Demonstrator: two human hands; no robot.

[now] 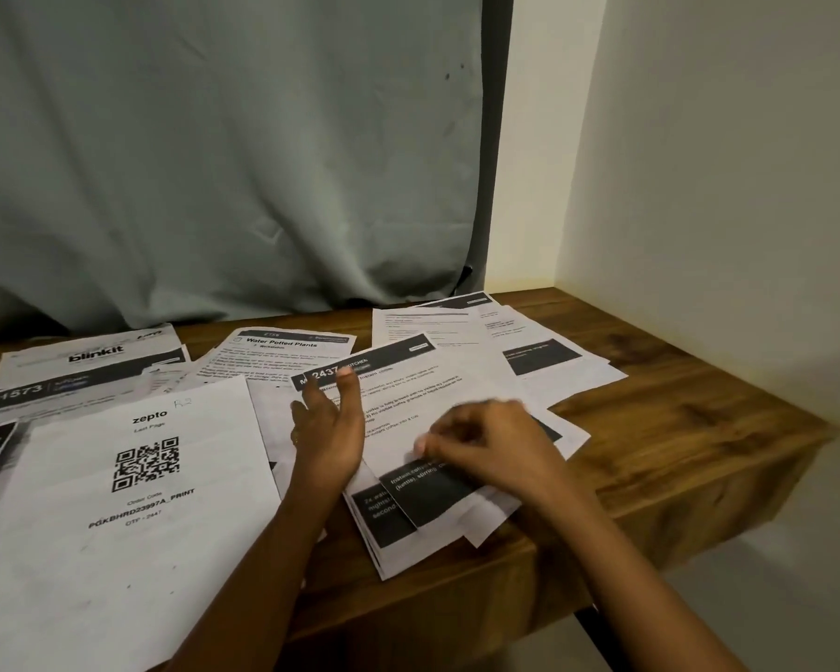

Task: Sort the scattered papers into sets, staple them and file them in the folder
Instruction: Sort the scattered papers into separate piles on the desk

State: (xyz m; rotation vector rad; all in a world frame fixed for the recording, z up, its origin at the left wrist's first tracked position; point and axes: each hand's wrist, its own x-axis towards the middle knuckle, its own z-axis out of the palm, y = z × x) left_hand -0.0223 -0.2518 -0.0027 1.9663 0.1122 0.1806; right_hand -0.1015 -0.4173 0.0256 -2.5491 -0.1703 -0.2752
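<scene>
Printed papers lie scattered over a wooden table (675,419). A sheet headed 2437 (437,380) tops a small stack near the table's front right. My left hand (328,429) hovers at that sheet's left edge with fingers straight, holding nothing. My right hand (486,443), blurred, rests on the sheet's lower right part with fingers bent; whether it pinches the paper cannot be told. A zepto page with a QR code (132,497) lies at the front left. A Water Potted Plants page (282,351) and a blinkit page (93,356) lie further back. No stapler or folder shows.
A grey-green curtain (214,162) hangs behind the table. A white wall (723,162) bounds the right side. More sheets (520,341) lie at the back right. The table's right edge and front corner drop off beside the stack.
</scene>
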